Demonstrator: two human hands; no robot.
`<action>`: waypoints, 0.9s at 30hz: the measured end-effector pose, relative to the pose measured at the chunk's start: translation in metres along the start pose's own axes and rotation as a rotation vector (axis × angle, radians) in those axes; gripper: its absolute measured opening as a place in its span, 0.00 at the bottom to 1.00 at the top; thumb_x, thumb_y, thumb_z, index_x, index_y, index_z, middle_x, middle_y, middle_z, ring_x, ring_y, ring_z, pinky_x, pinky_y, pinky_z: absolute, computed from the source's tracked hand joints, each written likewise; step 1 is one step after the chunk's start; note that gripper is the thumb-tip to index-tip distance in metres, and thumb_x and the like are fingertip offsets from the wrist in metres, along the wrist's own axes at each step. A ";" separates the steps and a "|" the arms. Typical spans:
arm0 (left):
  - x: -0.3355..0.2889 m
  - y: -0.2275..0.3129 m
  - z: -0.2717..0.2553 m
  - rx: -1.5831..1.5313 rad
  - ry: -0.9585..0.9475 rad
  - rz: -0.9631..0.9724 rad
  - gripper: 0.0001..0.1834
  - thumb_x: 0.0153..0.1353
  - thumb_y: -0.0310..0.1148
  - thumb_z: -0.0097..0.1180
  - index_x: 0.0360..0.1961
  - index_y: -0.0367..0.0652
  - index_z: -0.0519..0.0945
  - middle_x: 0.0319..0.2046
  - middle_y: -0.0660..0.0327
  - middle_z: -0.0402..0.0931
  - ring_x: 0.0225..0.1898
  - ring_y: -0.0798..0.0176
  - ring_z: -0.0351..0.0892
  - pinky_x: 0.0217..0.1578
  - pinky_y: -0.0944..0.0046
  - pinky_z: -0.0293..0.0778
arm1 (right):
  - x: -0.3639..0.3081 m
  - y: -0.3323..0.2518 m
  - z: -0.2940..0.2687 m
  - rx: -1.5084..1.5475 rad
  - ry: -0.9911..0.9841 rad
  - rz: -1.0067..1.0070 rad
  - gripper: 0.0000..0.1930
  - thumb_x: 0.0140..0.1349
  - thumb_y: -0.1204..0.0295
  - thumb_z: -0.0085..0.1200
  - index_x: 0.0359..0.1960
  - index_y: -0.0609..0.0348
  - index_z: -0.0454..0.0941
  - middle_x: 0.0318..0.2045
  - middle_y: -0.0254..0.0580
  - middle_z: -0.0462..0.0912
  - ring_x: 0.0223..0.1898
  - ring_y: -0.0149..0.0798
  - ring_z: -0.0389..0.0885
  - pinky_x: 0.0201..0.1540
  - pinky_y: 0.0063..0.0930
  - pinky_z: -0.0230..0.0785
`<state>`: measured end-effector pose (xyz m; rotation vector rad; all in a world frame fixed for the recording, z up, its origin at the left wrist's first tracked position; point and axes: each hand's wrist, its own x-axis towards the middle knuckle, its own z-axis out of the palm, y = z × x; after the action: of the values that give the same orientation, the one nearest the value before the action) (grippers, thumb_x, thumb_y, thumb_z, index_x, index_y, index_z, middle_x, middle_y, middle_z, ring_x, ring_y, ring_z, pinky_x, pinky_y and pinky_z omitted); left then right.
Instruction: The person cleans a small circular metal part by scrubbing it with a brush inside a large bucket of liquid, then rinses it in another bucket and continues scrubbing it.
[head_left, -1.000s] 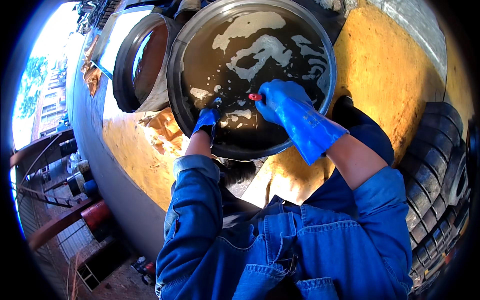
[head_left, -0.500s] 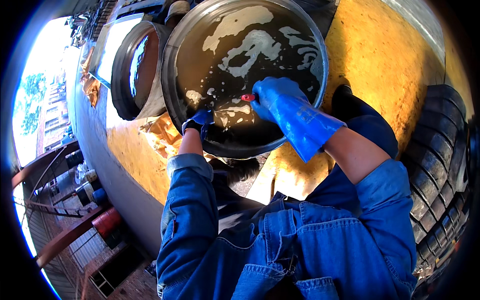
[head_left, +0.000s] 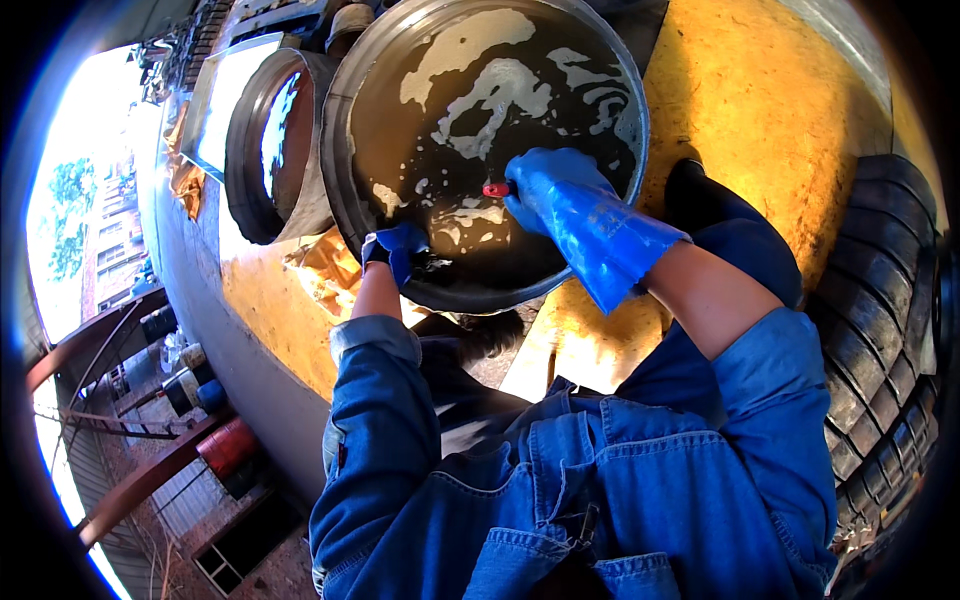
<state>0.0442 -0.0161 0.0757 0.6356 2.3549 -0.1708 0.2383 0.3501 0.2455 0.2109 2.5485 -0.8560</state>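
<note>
A large round metal basin (head_left: pixel 336 150) of dark, murky liquid with pale foam patches stands in front of me. My right hand (head_left: pixel 555 185), in a long blue rubber glove, is closed around a red-handled tool (head_left: pixel 495 190) over the right half of the liquid. Only the red end shows; the tool's kind and the rest of it are hidden. At the near left rim, my left hand (head_left: pixel 400 248), also blue-gloved, reaches down into the basin. Its fingers are hidden at the dark liquid, so what it touches cannot be made out.
Left of the basin stands a smaller round metal tub (head_left: pixel 315 190) holding brownish liquid. Crumpled yellow-brown paper (head_left: pixel 325 270) lies below it. Large black tyres (head_left: pixel 870 310) stand at the right, beside a yellow board (head_left: pixel 770 90). A red drum (head_left: pixel 228 447) stands at lower left.
The left hand has shifted slightly at the rim, its glove turned a little. My right hand and the red handle have hardly moved. The view has shifted slightly.
</note>
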 end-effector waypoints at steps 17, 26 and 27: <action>-0.050 0.137 -0.026 0.138 0.081 0.028 0.18 0.65 0.32 0.58 0.56 0.44 0.83 0.51 0.42 0.83 0.53 0.41 0.84 0.52 0.46 0.79 | 0.002 -0.002 0.004 0.034 0.012 0.008 0.13 0.63 0.59 0.61 0.42 0.51 0.86 0.40 0.50 0.88 0.43 0.60 0.87 0.48 0.51 0.80; -0.028 0.119 -0.025 0.030 0.047 -0.012 0.22 0.63 0.37 0.60 0.58 0.45 0.81 0.51 0.42 0.83 0.54 0.38 0.82 0.55 0.43 0.77 | 0.000 0.002 0.001 0.006 -0.052 0.029 0.12 0.63 0.60 0.62 0.42 0.51 0.88 0.41 0.50 0.89 0.44 0.59 0.87 0.48 0.50 0.81; -0.023 0.131 -0.021 0.054 0.067 -0.047 0.22 0.63 0.38 0.60 0.57 0.43 0.81 0.52 0.42 0.82 0.55 0.38 0.82 0.55 0.43 0.77 | -0.001 0.005 0.002 -0.002 -0.047 0.043 0.12 0.63 0.60 0.62 0.42 0.51 0.88 0.41 0.50 0.89 0.44 0.59 0.87 0.49 0.50 0.80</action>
<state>0.1104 0.0946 0.1122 0.6215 2.4376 -0.2385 0.2410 0.3536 0.2418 0.2416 2.4924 -0.8324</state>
